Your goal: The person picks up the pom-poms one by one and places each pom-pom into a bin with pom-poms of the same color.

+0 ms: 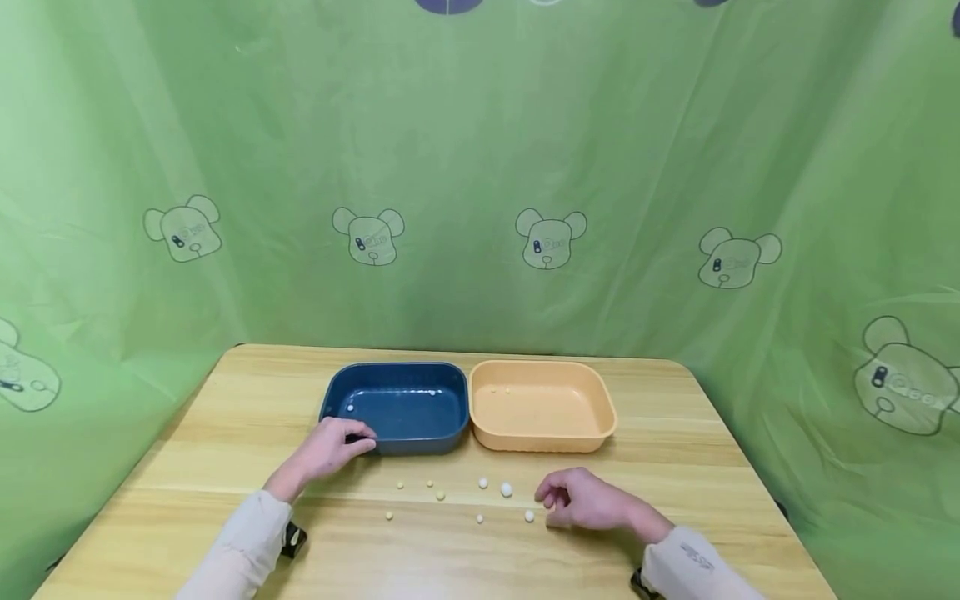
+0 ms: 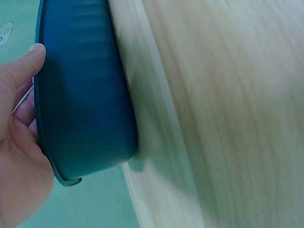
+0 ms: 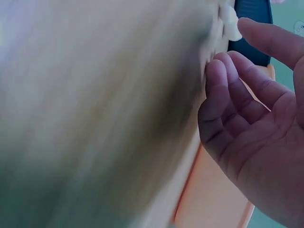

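My left hand (image 1: 333, 447) grips the front left rim of a dark blue plastic tub (image 1: 422, 443). In the left wrist view its thumb (image 2: 38, 53) lies at the rim, with the other fingers behind the tub's wall. Two white balls lie inside this tub. My right hand (image 1: 588, 500) is low over the table with loosely curled fingers and nothing in them. Just left of its fingertips is a white ball (image 1: 529, 517), with a larger white ball (image 1: 506, 490) a little farther off. White shapes (image 3: 231, 23) appear beyond the thumb in the right wrist view.
An orange tub (image 1: 543, 442) stands right against the blue one, with two tiny yellowish balls inside. On the wooden table (image 1: 652, 400), several small yellow balls (image 1: 440, 496) lie left of the white ones. A green curtain (image 1: 465, 308) surrounds the table's back and sides.
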